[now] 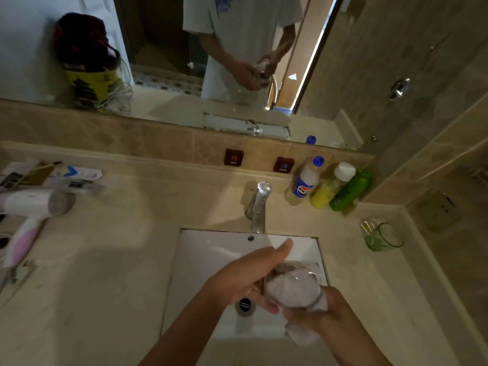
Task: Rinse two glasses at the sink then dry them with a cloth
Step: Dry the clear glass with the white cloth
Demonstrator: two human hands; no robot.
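Note:
Over the white sink (211, 254) I hold a clear glass (295, 278) on its side, its mouth toward my right hand. My left hand (248, 276) wraps the glass from the left, thumb raised. My right hand (322, 310) grips a pale cloth (293, 289) that is stuffed inside the glass; the cloth's loose end hangs below my fist. A second glass (383, 237), clear with a green rim and base, stands upright on the counter right of the sink. The chrome tap (260, 207) shows no running water.
Three bottles (327, 186) stand behind the tap on the right. A white and pink hair dryer (29, 212) and small packets lie on the left counter. HOT and COLD tags are on the tiled ledge. The mirror above reflects a person's torso and hands.

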